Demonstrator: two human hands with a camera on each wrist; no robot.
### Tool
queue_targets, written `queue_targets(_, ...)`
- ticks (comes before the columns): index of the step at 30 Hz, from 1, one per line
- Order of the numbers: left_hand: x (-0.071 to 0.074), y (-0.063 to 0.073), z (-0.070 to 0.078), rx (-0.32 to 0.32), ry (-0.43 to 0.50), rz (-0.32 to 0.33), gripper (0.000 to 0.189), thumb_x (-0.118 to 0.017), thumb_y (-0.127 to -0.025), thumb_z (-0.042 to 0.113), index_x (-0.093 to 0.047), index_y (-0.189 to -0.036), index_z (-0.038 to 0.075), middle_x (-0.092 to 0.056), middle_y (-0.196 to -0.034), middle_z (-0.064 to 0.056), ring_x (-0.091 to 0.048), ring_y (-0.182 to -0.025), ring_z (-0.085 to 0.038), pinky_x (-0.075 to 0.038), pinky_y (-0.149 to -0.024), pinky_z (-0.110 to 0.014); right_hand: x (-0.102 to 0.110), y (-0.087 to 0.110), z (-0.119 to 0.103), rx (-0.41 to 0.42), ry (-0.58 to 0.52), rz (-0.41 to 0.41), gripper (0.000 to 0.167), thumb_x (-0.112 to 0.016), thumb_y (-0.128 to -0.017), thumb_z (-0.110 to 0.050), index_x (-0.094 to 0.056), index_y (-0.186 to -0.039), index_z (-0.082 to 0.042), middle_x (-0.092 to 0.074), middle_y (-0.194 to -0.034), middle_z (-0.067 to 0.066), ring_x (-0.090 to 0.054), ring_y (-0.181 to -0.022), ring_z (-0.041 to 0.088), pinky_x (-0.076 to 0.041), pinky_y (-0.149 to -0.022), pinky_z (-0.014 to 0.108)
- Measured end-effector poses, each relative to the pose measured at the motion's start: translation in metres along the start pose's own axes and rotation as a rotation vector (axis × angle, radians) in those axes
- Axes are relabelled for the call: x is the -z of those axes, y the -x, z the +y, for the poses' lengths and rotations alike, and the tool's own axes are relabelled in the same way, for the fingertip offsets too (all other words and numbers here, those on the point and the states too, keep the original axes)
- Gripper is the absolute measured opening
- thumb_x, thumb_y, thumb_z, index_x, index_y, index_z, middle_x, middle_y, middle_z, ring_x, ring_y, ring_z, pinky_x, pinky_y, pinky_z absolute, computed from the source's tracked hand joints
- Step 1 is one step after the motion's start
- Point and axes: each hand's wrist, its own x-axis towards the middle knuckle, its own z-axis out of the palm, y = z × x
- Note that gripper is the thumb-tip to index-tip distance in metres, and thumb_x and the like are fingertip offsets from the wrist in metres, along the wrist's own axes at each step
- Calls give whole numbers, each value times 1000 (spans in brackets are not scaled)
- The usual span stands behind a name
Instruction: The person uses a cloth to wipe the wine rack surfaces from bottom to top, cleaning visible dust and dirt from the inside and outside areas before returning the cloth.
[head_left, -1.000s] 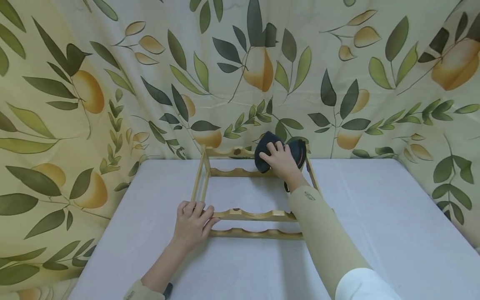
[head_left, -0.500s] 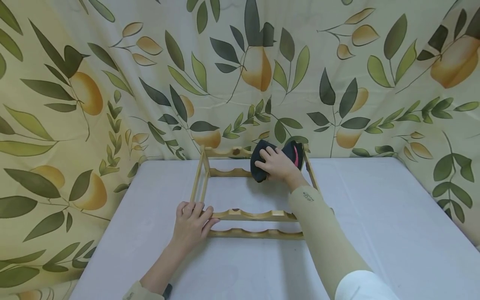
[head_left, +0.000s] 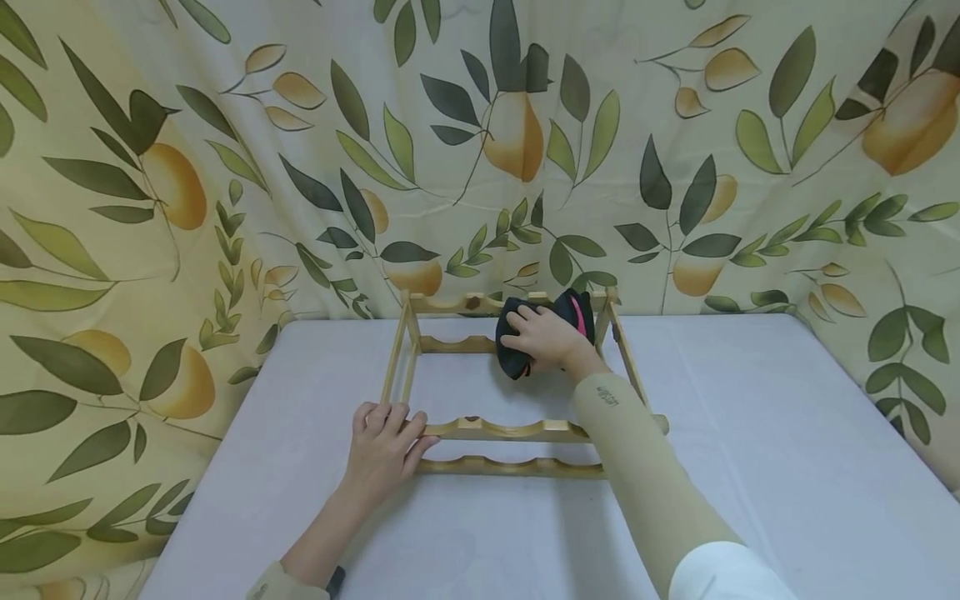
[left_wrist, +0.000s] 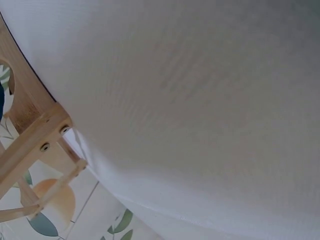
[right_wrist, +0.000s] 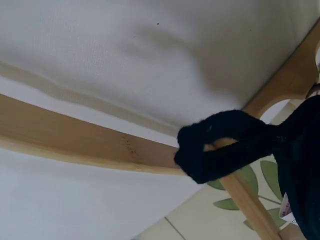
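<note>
A light wooden wine rack (head_left: 517, 431) with scalloped rails stands on the white-covered table. Over its front left corner, my left hand (head_left: 386, 446) curls its fingers and holds it, thumb along the front rail. My right hand (head_left: 550, 336) grips a dark navy cloth item (head_left: 512, 354) with a pink stripe, inside the rack's outline near the back rail. In the right wrist view a soft loop of the cloth item (right_wrist: 225, 162) hangs out near a wooden rail (right_wrist: 90, 135); its kind does not show. The left wrist view catches only a corner of the rack (left_wrist: 37, 132), not the hand.
The table (head_left: 750, 433) has a smooth white cover and spreads to both sides of the rack. Behind it hangs a curtain (head_left: 465, 217) printed with fruit and leaves, close to the table's back edge.
My right hand has moved the cloth item down and a little left, from the back right corner of the rack toward its inside. The left hand has stayed on the front left corner.
</note>
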Motion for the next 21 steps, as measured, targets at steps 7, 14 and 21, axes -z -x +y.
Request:
queue_targets(7, -1, 0, 0, -2, 3, -11, 38, -36, -96, 44, -52, -84, 11, -41, -79, -6, -38, -78, -24, -30, -75, -42, -2, 3, 2, -130, 68, 113, 51, -77, -69, -36, -54, -111, -18, -47, -111, 14, -46, -102, 33, -46, -79, 46)
queue_targets(14, -1, -1, 0, -1, -1, -7, 38, -36, -96, 44, -51, -84, 11, -41, -78, -6, -38, -77, -24, -30, -75, -42, -3, 5, 4, -159, 77, 140, 51, -79, -67, -36, -54, -109, -19, -47, -108, 13, -45, -100, 31, -46, -79, 45)
queue_targets(21, 0, 0, 0, 0, -6, -7, 38, -36, -96, 44, -52, -84, 11, -42, -79, -6, -38, -78, -24, -30, -75, -42, 3, 0, -2, -69, 40, 28, 56, -78, -68, -38, -56, -116, -19, -47, -116, 16, -46, -108, 34, -45, -82, 46)
